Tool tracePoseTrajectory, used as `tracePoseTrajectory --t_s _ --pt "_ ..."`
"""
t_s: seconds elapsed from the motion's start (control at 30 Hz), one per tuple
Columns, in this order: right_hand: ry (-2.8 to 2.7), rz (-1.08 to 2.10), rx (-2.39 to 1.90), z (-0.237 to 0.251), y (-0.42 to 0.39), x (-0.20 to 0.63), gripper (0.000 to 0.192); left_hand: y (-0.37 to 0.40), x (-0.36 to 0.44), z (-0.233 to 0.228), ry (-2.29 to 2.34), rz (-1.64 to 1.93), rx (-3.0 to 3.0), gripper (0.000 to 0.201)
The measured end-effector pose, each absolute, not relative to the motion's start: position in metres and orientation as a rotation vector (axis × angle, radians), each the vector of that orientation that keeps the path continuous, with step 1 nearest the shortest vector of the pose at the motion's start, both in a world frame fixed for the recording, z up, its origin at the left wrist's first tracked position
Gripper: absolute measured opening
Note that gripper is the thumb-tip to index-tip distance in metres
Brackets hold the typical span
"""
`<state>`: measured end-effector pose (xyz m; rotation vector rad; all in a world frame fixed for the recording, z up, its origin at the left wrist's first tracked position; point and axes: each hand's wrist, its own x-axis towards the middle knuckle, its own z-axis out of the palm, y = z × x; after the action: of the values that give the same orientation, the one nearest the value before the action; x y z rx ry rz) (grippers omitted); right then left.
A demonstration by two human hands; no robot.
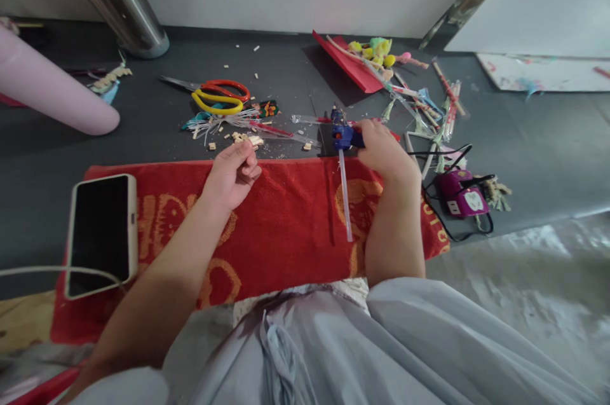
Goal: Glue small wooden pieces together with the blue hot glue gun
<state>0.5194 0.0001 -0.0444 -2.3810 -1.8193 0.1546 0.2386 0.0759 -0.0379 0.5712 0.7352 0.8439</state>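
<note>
On a dark floor against a pale wall, across a red towel (286, 227), the right hand (388, 151) grips a blue glue gun (345, 136) while the left hand (233, 170) pinches a small wooden bit (249, 149), near scissors (220, 96) and a phone (101, 233).

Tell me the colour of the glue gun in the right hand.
Blue glue gun; right hand grips it, head view.

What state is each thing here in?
Glue gun: held in right hand, clear stick sticking out of its back.
Left hand: fingers pinched on a small piece, too small to identify.
Scissors: lying flat, blades closed.
Phone: screen dark, cable plugged in, lying on the towel.
Purple device: on the table, cord attached.
</note>
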Motion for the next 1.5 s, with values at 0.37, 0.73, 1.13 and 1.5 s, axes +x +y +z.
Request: tracePoseTrajectory --t_s 0.37,0.73,1.13,1.5 --pt "-1.913 0.268 -1.753 0.005 -0.001 0.445 0.034 0.064 0.240 -0.040 0.628 0.649 0.614 0.037" --pt "-1.905 0.422 -1.198 -0.010 0.007 0.417 0.019 0.059 0.241 -0.039 0.596 0.539 0.705 0.038" --pt "-1.902 0.464 -1.136 -0.008 0.008 0.414 0.015 0.059 0.240 -0.039 0.621 0.502 0.719 0.037" --pt "-1.782 0.565 -1.377 -0.017 0.014 0.431 0.033 0.069 0.237 -0.035 0.636 0.671 0.508 0.026"
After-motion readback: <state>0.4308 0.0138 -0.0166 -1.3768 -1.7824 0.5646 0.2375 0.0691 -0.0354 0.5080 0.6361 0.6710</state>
